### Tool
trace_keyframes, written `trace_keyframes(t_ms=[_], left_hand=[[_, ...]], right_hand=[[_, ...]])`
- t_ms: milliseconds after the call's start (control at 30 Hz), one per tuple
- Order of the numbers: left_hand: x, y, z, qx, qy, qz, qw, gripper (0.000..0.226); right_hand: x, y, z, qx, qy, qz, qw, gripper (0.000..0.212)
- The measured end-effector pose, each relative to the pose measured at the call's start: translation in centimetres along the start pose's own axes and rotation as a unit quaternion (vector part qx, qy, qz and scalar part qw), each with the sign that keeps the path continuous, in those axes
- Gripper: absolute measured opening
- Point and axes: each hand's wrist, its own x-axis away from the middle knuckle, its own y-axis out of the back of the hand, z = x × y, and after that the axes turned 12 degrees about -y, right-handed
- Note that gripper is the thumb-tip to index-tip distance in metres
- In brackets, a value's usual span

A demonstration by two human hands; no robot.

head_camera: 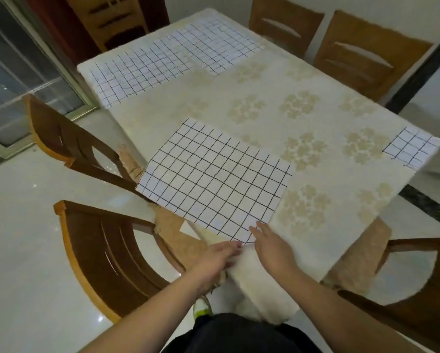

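— At the near corner of the counter, where does the white paper sheet with the black hand-drawn grid [214, 182] lie?

— Flat on the cream tablecloth with pale flower prints [303, 118], turned at a slant. Its near corner sits right at the counter's corner. Its left corner juts past the counter's edge, over the brown wooden chair [106, 256].

— And the hands?

— Both are spread wide and hold nothing. The right grip [272, 248] lies with straight fingers on the sheet's near corner. The left grip [214, 258] is a little blurred. Its straight fingertips meet that same corner from the side, where the cloth folds down over the edge.

— What could go wrong from here?

— My guess is that the sheet is being set or smoothed into place. Only one corner is pinned under flat fingers, so a sideways push could pivot the whole sheet. More of it would then swing out past the left edge, where it may droop, crease or slip to the pale glossy floor [22, 225].

— Anything else?

— The cloth itself. It hangs loose at this corner, so a hand that drags on it rather than on the paper may pull it along. The gridded sheets at the far end [142, 70] and the small gridded sheet at the right edge [412, 149] would shift with it. Pressing hard while sliding could also buckle the paper.
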Motion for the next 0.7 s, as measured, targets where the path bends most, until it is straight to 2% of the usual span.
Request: trace_keyframes(t_ms=[100,200,333,433,600,700], left_hand=[[-0.2,0.8,0.4,-0.035,0.003,0.062,0.997,0.029],[-0.7,1.9,-0.2,-0.09,-0.015,0.114,0.989,0.025],[-2.0,4.3,-1.7,-0.159,-0.073,0.129,0.976,0.019],[-3.4,5.7,-3.2,-0.221,-0.128,0.133,0.958,0.017],[-7.0,7.3,-4.0,-0.383,-0.213,0.095,0.894,0.019],[-9.1,7.9,-4.4,-0.478,-0.265,0.085,0.833,0.033]], right_hand=[[1.1,-0.5,-0.8,0.025,-0.017,-0.006,1.0,0.05],[2.4,-0.8,-1.9,0.057,-0.046,-0.029,0.997,0.052],[3.9,-1.2,-4.4,0.055,-0.103,-0.075,0.99,0.049],[5.2,-1.3,-7.0,0.074,-0.168,-0.081,0.98,0.051],[6.7,-1.8,-9.6,-0.005,-0.237,-0.113,0.965,0.051],[5.8,-1.5,-9.2,-0.065,-0.246,-0.132,0.958,0.047]])
